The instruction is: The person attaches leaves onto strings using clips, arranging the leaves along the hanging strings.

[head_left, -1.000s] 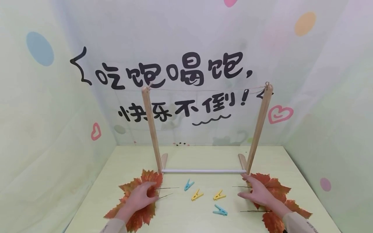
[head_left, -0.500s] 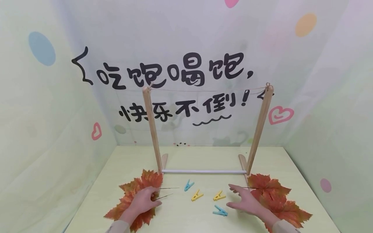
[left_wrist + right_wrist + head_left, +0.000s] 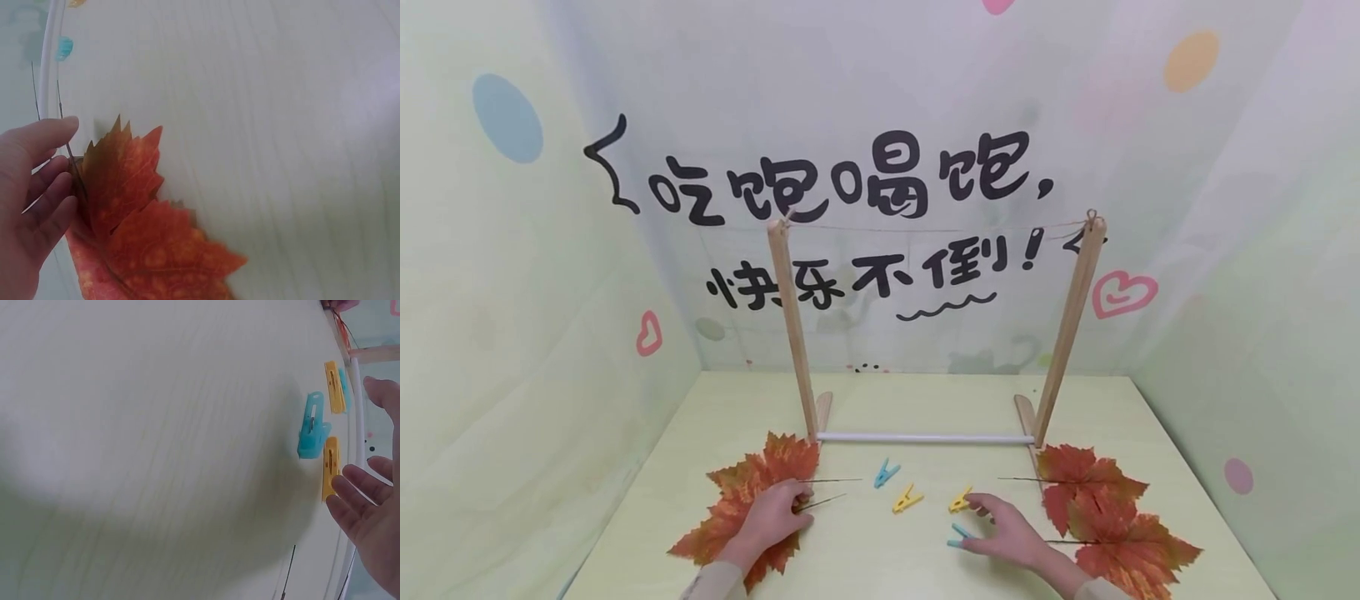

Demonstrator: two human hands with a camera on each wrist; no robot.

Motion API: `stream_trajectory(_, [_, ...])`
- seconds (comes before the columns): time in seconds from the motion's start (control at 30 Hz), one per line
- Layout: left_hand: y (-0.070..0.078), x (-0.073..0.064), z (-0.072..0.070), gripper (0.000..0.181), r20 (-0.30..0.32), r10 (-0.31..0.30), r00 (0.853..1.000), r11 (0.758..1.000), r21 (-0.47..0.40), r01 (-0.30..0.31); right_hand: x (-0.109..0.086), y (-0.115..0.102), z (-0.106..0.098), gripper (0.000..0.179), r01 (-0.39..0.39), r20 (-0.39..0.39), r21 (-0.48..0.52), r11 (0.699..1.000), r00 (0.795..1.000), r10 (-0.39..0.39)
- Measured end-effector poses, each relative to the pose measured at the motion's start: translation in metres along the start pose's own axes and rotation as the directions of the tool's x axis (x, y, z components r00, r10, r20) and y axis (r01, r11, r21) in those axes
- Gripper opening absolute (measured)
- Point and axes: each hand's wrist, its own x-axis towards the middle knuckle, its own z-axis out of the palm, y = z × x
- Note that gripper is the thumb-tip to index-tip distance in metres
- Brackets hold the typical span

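Shifted left from the right leaves, the right hand hovers, thumb and fingers spread, at the near blue clip and right yellow clip; contact is hard to judge. Far left of these lie the left yellow clip and far blue clip. Fingers loosely bent, thumb apart, the left hand is at the left leaves.

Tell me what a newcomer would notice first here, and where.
The bold black writing across the back wall would probably catch the eye first. Next come the wooden frame on the table, with a string across its top, and the red-orange leaves at the left and right. Four clips, two blue and two yellow, lie between the leaves, with the right hand close to two of them.
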Motion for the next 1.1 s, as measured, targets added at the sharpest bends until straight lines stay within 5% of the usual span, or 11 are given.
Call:
stream_trajectory(0.67, [-0.008, 0.004, 0.010, 0.010, -0.007, 0.007, 1.000, 0.999, 0.053, -0.007, 0.008, 0.005, 0.028, 0.043, 0.032, -0.001, -0.024, 0.999, 0.999, -0.032])
stream_trajectory(0.93, [-0.005, 0.003, 0.005, 0.010, -0.002, 0.010, 1.000, 0.999, 0.044, -0.010, 0.011, 0.004, 0.034, 0.032, 0.044, -0.046, -0.117, 0.992, 0.998, -0.050])
stream_trajectory(1.1, [-0.005, -0.001, -0.004, 0.009, -0.013, 0.028, 1.000, 0.998, 0.050, -0.027, 0.010, 0.005, 0.034, 0.023, 0.054, -0.062, -0.081, 0.995, 0.996, -0.059])
